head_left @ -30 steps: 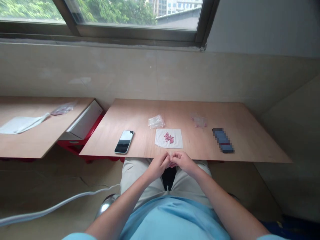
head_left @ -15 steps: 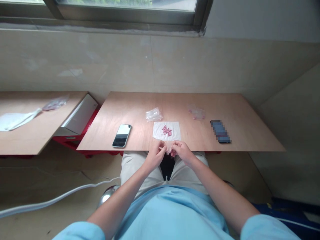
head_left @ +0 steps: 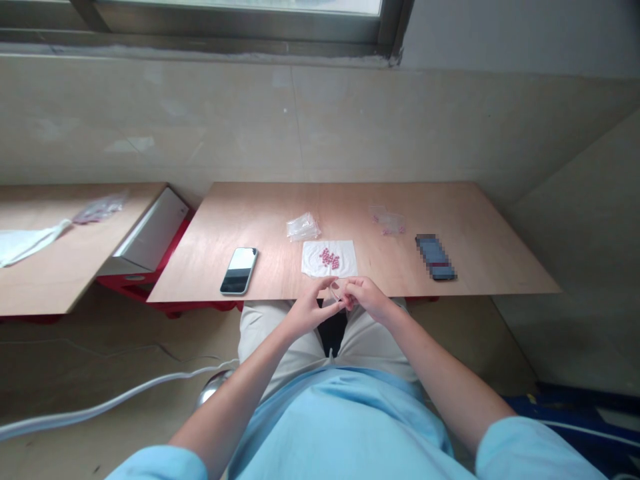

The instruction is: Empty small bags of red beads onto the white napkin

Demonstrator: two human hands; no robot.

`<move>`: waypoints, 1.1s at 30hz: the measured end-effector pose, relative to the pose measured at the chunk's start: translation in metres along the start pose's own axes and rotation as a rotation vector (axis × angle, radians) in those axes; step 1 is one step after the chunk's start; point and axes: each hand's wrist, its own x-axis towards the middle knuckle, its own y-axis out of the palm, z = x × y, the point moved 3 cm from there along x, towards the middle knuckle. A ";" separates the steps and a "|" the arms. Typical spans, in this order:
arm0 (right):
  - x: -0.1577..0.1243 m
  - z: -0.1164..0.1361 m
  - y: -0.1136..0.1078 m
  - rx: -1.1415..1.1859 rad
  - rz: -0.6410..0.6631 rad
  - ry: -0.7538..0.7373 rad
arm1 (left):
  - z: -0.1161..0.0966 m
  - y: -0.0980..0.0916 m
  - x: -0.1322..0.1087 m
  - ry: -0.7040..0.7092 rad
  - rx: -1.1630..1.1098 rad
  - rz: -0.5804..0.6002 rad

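Observation:
Both hands meet at the table's front edge, just below a white cloth [head_left: 310, 261] that bears several small red pieces [head_left: 329, 258]. A small clear plastic bag [head_left: 337, 287] is between them. My right hand [head_left: 361, 293] pinches the bag, its fingers bent. My left hand [head_left: 316, 308] touches the bag's left side, thumb and forefinger spread apart around it. Behind the cloth to the left lies a stack of clear bags [head_left: 303, 227]. Small bags with red pieces inside [head_left: 393, 225] rest at the back right.
A phone [head_left: 239, 271] lies left on the wooden table [head_left: 250, 207], and a second, pixelated phone [head_left: 436, 257] lies right. Another table [head_left: 40, 287] at far left holds a white cloth [head_left: 30, 245] and plastic bags [head_left: 101, 208]. A white cable [head_left: 125, 392] hangs at lower left.
My left thumb and forefinger have spread apart at the bag, where they were pinched together before. The whole view has shifted slightly.

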 end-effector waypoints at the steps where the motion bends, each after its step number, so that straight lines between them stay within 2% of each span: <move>1: 0.000 0.001 0.000 0.003 -0.006 0.000 | 0.002 0.000 0.001 -0.010 -0.027 -0.011; 4: -0.001 0.006 0.000 0.002 -0.023 -0.028 | 0.007 0.002 0.005 -0.053 -0.177 -0.009; 8: -0.005 0.019 0.001 -0.066 -0.048 -0.165 | 0.010 0.002 0.008 -0.154 -0.392 -0.003; 12: -0.010 0.023 0.004 -0.238 0.031 -0.257 | 0.010 0.003 0.007 -0.242 -0.553 -0.023; 16: -0.010 0.019 0.003 -0.368 0.011 -0.298 | 0.011 0.007 0.006 -0.276 -0.696 0.015; 21: -0.009 0.019 0.001 -0.379 -0.037 -0.304 | 0.015 0.010 0.004 -0.394 -0.818 0.055; 24: -0.010 0.020 0.002 -0.357 -0.027 -0.320 | 0.015 0.011 0.003 -0.397 -0.850 0.047; 28: -0.008 0.021 -0.002 -0.342 -0.057 -0.369 | 0.017 0.006 0.007 -0.311 -0.807 -0.005; 31: -0.004 0.022 -0.014 -0.460 -0.185 -0.404 | 0.021 -0.010 0.014 -0.259 -0.680 -0.061; 33: -0.002 0.022 -0.026 -0.600 -0.322 -0.428 | 0.025 -0.026 0.020 -0.244 -0.568 -0.101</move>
